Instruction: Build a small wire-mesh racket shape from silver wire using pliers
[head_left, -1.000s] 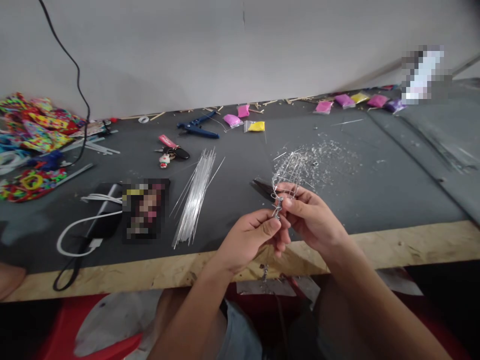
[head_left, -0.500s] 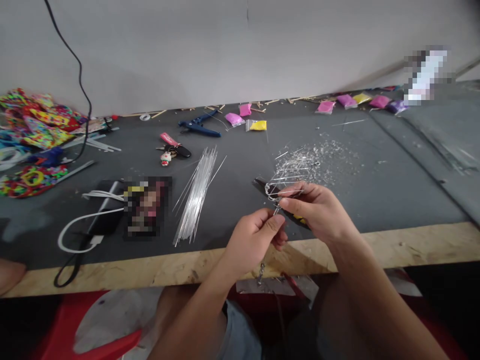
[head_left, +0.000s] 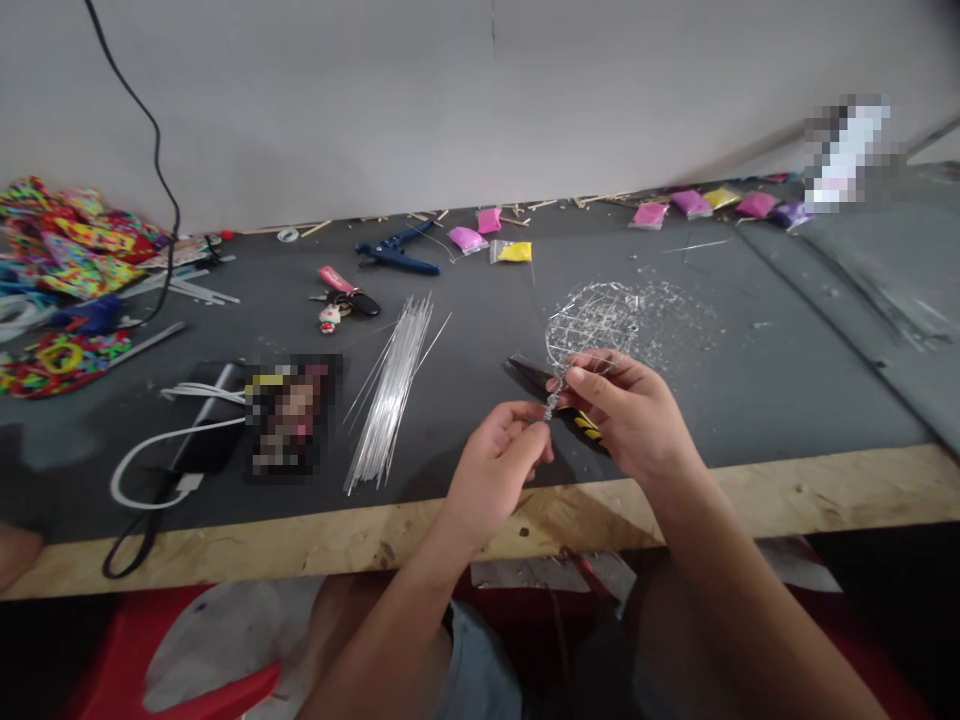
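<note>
A silvery wire piece (head_left: pixel 594 318) with a round, mesh-like head and a twisted stem is held over the dark table. My right hand (head_left: pixel 626 410) pinches it where the head meets the stem. Lower down, the fingers of my left hand (head_left: pixel 506 465) are closed on the twisted stem. Pliers with black and yellow handles (head_left: pixel 583 427) lie on the table behind and partly under my right hand. Small clear bits (head_left: pixel 679 310) are scattered beyond the wire head. A bundle of straight wires (head_left: pixel 394 395) lies left of my hands.
Blue cutters (head_left: pixel 397 250), keys (head_left: pixel 352 300) and small coloured packets (head_left: pixel 514 252) lie farther back. At the left are a black device with a white cable (head_left: pixel 214 420) and a colourful pile (head_left: pixel 82 240). A wooden edge (head_left: pixel 300 540) runs along the front.
The wire piece has turned, so its round head now faces the camera and points away. My left hand has shifted slightly left and my right hand's grip has moved to the base of the head.
</note>
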